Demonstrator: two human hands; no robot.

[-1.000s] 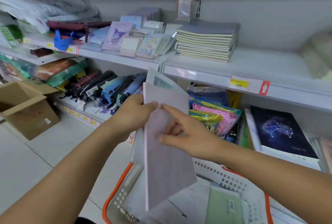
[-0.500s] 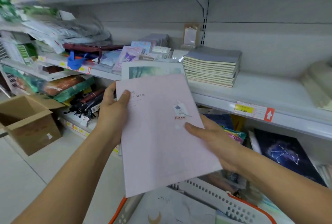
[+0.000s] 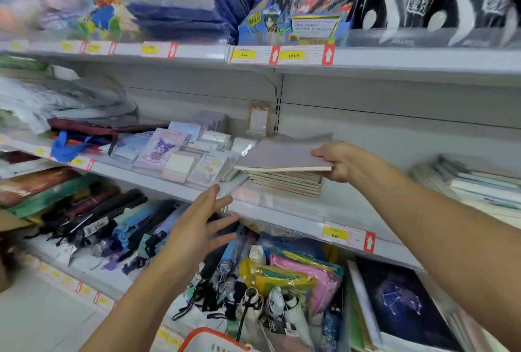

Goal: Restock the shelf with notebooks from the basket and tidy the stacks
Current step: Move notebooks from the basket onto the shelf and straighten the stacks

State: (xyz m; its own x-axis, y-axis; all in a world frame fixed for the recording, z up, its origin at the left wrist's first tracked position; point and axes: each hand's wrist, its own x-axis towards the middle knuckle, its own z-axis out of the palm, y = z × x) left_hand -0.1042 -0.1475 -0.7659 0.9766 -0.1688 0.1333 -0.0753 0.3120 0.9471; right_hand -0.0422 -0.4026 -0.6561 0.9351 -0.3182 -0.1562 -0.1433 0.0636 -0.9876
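My right hand [image 3: 342, 162] grips the right edge of the pale lilac notebooks [image 3: 279, 155] and holds them flat on top of the notebook stack [image 3: 286, 183] on the middle shelf [image 3: 282, 210]. The held notebooks overhang the stack to the left and right. My left hand [image 3: 201, 227] hovers below the shelf edge with fingers spread and holds nothing. Only the orange rim of the basket [image 3: 208, 337] shows at the bottom edge.
Small sticker and card packs [image 3: 169, 151] lie left of the stack. A second pile of pale notebooks [image 3: 476, 185] sits at the right of the shelf. Below are folded umbrellas [image 3: 112, 224], coloured pouches [image 3: 296, 275] and a dark constellation notebook [image 3: 400, 301].
The notebooks went from both hands in front of me up onto the shelf stack. My left hand let go and dropped away. The view tilted upward.
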